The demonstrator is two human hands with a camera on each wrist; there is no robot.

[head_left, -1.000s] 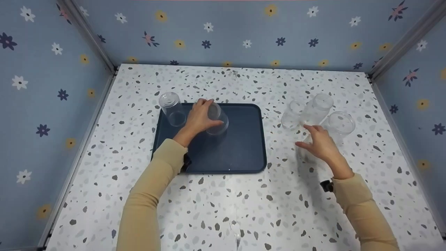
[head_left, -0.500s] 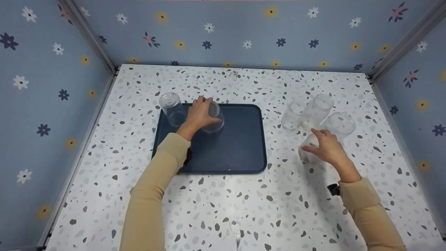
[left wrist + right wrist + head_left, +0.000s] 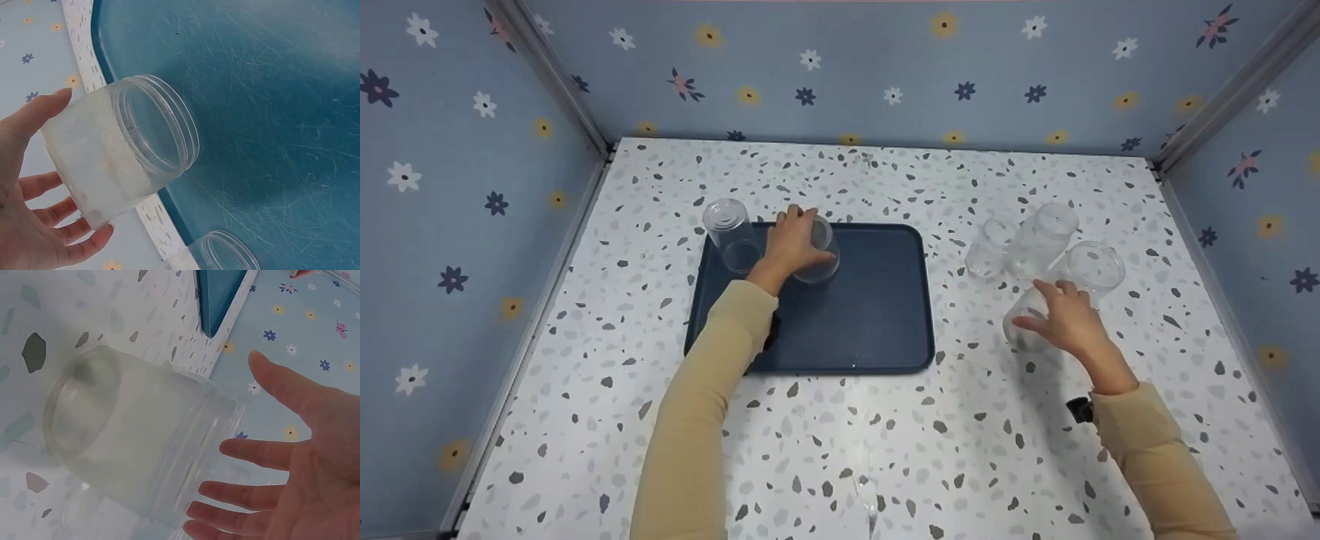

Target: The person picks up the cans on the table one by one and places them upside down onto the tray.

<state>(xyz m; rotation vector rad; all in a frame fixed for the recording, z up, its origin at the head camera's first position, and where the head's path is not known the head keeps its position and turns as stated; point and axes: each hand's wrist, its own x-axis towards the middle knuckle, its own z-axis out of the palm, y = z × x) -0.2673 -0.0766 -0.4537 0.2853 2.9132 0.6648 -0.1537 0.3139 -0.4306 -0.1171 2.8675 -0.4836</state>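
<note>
My left hand (image 3: 791, 244) grips a clear plastic jar (image 3: 819, 268) by its base end. The jar is upside down, its threaded mouth facing the blue tray (image 3: 877, 322). In the left wrist view thumb and fingers span the jar's cloudy base (image 3: 95, 152). Beside it on the tray's back left corner stands another upturned clear jar (image 3: 735, 238). On the right, my right hand (image 3: 1069, 319) is at a mouth-up clear jar (image 3: 1021, 330). The right wrist view has its thumb spread wide and straight fingers right at the threaded rim of the jar (image 3: 140, 427).
Close behind the right hand, a cluster of clear jars stands on the speckled white table (image 3: 960, 450): a small one (image 3: 988, 251), a taller one (image 3: 1044, 232) and a wide one (image 3: 1091, 266). Flowered blue panels (image 3: 885, 67) wall in the back and both sides.
The jar in my left hand has shifted slightly left, towards the other jar on the tray. My right hand has moved right and a little nearer me, to the rim of the front jar.
</note>
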